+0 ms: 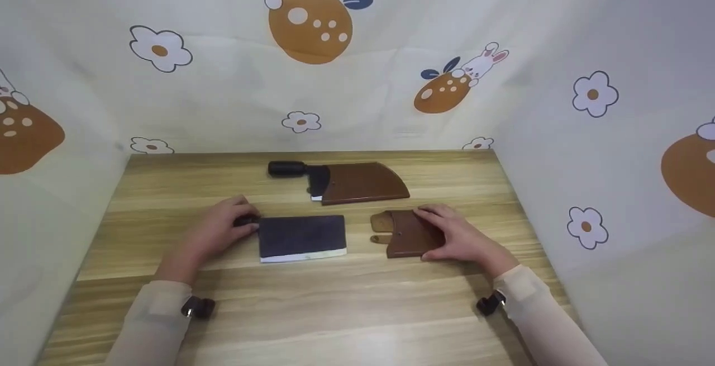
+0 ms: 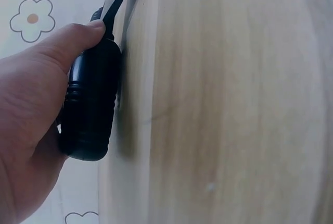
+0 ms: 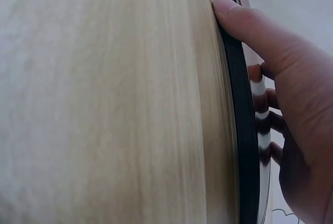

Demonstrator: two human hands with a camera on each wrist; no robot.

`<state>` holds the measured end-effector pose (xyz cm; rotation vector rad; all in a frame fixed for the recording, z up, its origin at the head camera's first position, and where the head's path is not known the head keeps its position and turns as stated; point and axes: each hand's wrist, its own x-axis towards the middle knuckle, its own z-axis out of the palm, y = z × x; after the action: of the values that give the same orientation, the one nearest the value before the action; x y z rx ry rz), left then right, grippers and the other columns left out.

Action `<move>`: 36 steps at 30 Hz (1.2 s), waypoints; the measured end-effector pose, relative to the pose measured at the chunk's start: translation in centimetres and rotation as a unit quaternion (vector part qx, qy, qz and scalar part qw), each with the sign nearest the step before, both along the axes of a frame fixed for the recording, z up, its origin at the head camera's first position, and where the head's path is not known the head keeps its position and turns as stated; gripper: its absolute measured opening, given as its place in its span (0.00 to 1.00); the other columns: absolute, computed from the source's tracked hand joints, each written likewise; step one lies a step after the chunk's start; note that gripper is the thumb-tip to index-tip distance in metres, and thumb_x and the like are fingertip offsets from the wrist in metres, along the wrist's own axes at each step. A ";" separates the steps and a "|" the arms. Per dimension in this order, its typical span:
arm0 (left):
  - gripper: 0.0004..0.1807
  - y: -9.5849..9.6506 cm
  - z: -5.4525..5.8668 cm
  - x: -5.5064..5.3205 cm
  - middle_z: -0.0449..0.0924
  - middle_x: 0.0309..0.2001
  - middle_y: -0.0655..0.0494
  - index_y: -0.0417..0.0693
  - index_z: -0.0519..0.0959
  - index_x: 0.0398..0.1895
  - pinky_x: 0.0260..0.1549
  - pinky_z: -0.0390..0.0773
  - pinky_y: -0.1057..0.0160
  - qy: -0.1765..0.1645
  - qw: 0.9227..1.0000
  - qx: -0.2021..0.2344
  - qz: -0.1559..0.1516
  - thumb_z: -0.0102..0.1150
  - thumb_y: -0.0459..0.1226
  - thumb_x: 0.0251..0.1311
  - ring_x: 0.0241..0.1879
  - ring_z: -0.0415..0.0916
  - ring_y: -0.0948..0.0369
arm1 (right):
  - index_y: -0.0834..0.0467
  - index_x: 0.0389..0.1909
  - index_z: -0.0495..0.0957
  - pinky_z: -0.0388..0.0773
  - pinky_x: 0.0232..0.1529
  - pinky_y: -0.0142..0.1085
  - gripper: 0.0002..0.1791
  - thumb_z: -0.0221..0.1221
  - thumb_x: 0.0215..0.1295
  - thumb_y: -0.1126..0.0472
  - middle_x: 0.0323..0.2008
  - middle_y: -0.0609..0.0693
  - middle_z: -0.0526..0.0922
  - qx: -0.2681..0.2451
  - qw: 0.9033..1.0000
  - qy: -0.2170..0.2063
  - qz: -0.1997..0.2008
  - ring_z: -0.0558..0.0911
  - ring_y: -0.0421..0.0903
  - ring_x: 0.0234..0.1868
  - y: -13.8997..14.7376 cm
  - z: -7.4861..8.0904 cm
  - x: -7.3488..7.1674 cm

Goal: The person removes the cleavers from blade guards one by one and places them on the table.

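Observation:
In the head view my left hand [image 1: 226, 226] grips the black handle of a cleaver [image 1: 303, 236]. Its dark, broad blade lies on the table with a pale cutting edge toward me. The left wrist view shows the black handle [image 2: 91, 99] close up, my thumb along its top end. To the right, my right hand [image 1: 455, 234] holds a brown leather knife sheath [image 1: 410, 237], thumb on the near edge and fingers over the far side. Two tan straps stick out at the sheath's left end. In the right wrist view the thumb presses the sheath's dark edge [image 3: 244, 120].
Behind both hands lies a second knife [image 1: 286, 169] with a black handle, its blade inside a brown sheath [image 1: 366, 183]. The wood-grain table [image 1: 313, 310] meets a cream cloth [image 1: 223, 98] printed with rabbits and flowers at the back and sides.

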<state>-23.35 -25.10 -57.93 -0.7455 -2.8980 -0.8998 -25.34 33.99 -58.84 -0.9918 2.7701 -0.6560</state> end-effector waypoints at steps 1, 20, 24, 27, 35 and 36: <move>0.11 0.0 0.0 0.0 0.82 0.48 0.53 0.44 0.89 0.54 0.54 0.81 0.42 -0.001 1.000 0.003 -0.001 0.73 0.35 0.72 0.50 0.81 0.51 | 0.51 0.85 0.68 0.64 0.78 0.63 0.63 0.84 0.50 0.35 0.79 0.58 0.70 -0.001 1.000 0.000 0.001 0.67 0.61 0.79 0.0 0.0 0.0; 0.13 0.1 0.2 0.0 0.84 0.49 0.51 0.44 0.89 0.55 0.60 0.80 0.38 -0.020 1.000 0.004 0.012 0.74 0.36 0.71 0.53 0.82 0.47 | 0.54 0.85 0.68 0.63 0.78 0.64 0.62 0.84 0.51 0.36 0.82 0.62 0.66 -0.011 1.000 -0.008 0.008 0.65 0.64 0.81 -0.1 0.4 0.1; 0.12 0.1 0.0 0.1 0.85 0.48 0.52 0.45 0.90 0.54 0.60 0.80 0.38 -0.016 1.000 0.007 0.014 0.74 0.37 0.71 0.53 0.83 0.47 | 0.55 0.84 0.68 0.62 0.78 0.64 0.63 0.85 0.51 0.36 0.82 0.64 0.65 -0.021 1.000 -0.010 0.014 0.64 0.65 0.81 0.0 0.2 0.1; 0.12 0.1 0.0 0.2 0.87 0.49 0.52 0.45 0.90 0.54 0.61 0.80 0.37 -0.016 1.000 0.012 0.017 0.74 0.38 0.71 0.54 0.84 0.46 | 0.56 0.85 0.67 0.62 0.79 0.65 0.65 0.85 0.49 0.35 0.82 0.64 0.64 -0.028 0.999 -0.012 0.012 0.63 0.66 0.81 0.0 0.2 0.1; 0.13 0.4 0.6 0.3 0.88 0.50 0.50 0.43 0.89 0.56 0.63 0.79 0.36 -0.020 0.999 0.015 0.021 0.72 0.38 0.73 0.55 0.84 0.44 | 0.55 0.84 0.69 0.62 0.79 0.64 0.63 0.85 0.50 0.35 0.83 0.63 0.63 -0.050 0.999 -0.009 0.001 0.63 0.64 0.82 -0.4 0.6 -0.1; 0.13 0.4 0.7 0.3 0.88 0.50 0.50 0.42 0.89 0.56 0.63 0.79 0.36 -0.019 0.999 0.015 0.021 0.72 0.38 0.73 0.55 0.85 0.45 | 0.56 0.83 0.70 0.63 0.79 0.64 0.62 0.85 0.51 0.36 0.83 0.63 0.64 -0.052 0.999 -0.006 0.000 0.63 0.64 0.82 -0.4 0.6 -0.1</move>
<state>-23.07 -24.72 -57.22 -0.6693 -2.9142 -0.9602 -25.48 33.56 -58.20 -1.0038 2.7513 -0.8096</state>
